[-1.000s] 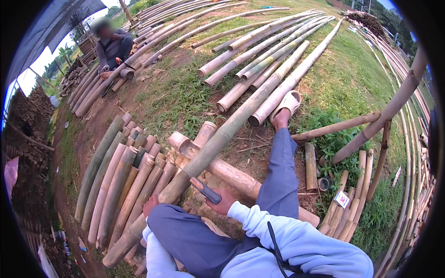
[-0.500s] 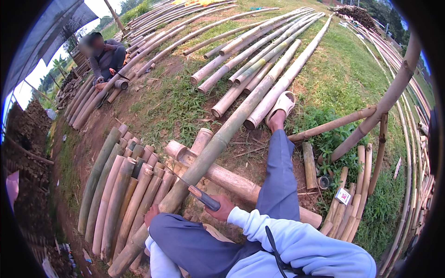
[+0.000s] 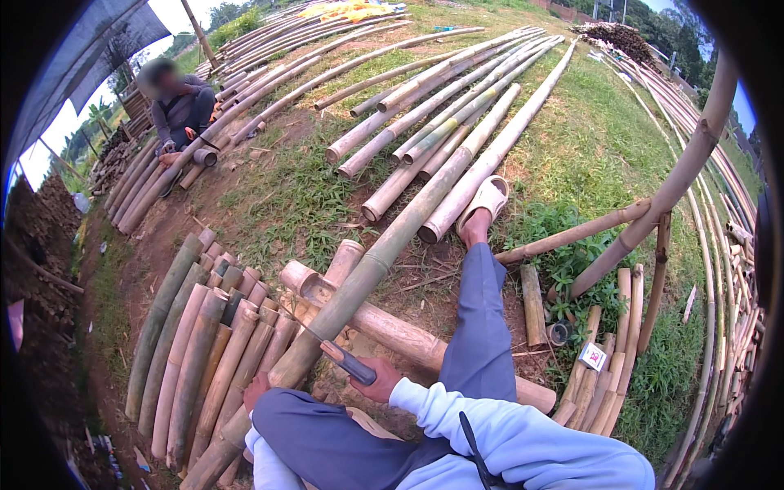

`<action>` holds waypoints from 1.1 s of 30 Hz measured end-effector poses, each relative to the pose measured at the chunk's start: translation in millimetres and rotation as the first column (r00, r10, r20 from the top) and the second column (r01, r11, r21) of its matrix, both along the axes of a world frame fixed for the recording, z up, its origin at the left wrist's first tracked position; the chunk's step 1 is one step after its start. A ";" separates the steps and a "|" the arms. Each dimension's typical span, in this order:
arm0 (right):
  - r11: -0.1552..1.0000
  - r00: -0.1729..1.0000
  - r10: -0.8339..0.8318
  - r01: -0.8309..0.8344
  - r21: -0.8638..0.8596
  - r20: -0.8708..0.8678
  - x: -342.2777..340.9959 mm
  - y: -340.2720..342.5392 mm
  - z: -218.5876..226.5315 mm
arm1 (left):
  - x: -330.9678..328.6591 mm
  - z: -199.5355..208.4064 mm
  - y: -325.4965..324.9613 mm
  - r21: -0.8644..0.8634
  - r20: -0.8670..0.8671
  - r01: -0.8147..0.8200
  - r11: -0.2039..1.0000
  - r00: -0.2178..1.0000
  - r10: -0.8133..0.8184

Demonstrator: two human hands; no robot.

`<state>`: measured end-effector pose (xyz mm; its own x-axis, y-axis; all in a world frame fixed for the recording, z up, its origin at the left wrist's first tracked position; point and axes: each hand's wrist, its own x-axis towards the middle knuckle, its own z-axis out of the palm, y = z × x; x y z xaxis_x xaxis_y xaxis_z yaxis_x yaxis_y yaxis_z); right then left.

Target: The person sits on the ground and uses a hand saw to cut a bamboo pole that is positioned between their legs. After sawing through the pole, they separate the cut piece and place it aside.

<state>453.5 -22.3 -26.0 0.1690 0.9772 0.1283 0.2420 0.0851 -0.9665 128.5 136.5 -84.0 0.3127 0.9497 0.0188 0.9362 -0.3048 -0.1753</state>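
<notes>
A long green-brown bamboo pole (image 3: 359, 282) runs from far right to near left, lying across a thick bamboo crosspiece (image 3: 400, 328) with a cut-out end. My right hand (image 3: 379, 380) is closed round the dark handle of a handsaw (image 3: 348, 362). Its thin blade lies against the pole, just beyond my bent left knee. On the pole's near part, my left hand (image 3: 256, 389) grips its side, with some fingers hidden by the pole and knee. My outstretched right foot, in a beige clog (image 3: 483, 200), is beside the neighbouring pole.
Cut bamboo lengths (image 3: 194, 359) lean in a stack at left. More long poles (image 3: 457, 98) lie on the grass ahead. A slanted bamboo post (image 3: 653, 208) rises at right, near short pieces bearing a small white box (image 3: 592, 357). Another person (image 3: 181, 106) sits far left among poles.
The whole view has shifted slightly down and left with my head. Both hands keep their places on the saw and the pole; the saw has hardly moved against the bamboo.
</notes>
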 end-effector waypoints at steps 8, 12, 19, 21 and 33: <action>0.999 1.000 0.006 -0.006 -0.043 0.006 -3.4 1.0 1.3 | -3.3 5.6 -6.1 0.090 0.012 0.048 0.995 0.999 -0.049; 0.996 0.999 0.040 -0.043 -0.078 -0.033 -6.1 2.5 12.1 | -11.6 11.5 -7.7 0.091 0.023 0.033 0.995 0.999 -0.035; 0.998 0.999 0.001 -0.003 -0.056 -0.041 -6.2 0.3 12.6 | -2.7 18.3 -9.8 0.023 -0.016 0.023 0.999 1.000 -0.023; 0.997 0.999 0.001 -0.004 -0.083 -0.038 -4.0 0.2 12.4 | -1.4 16.9 -11.0 0.059 0.023 0.049 0.997 0.998 -0.050; 0.998 1.000 0.011 -0.012 -0.059 -0.019 -3.4 0.3 14.3 | -6.3 9.7 -7.5 0.039 0.004 0.034 0.999 0.999 -0.034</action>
<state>450.1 -21.9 -11.8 0.1594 0.9849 0.0669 0.2236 0.0300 -0.9742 122.2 129.0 -74.3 0.3447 0.9370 0.0572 0.9262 -0.3295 -0.1833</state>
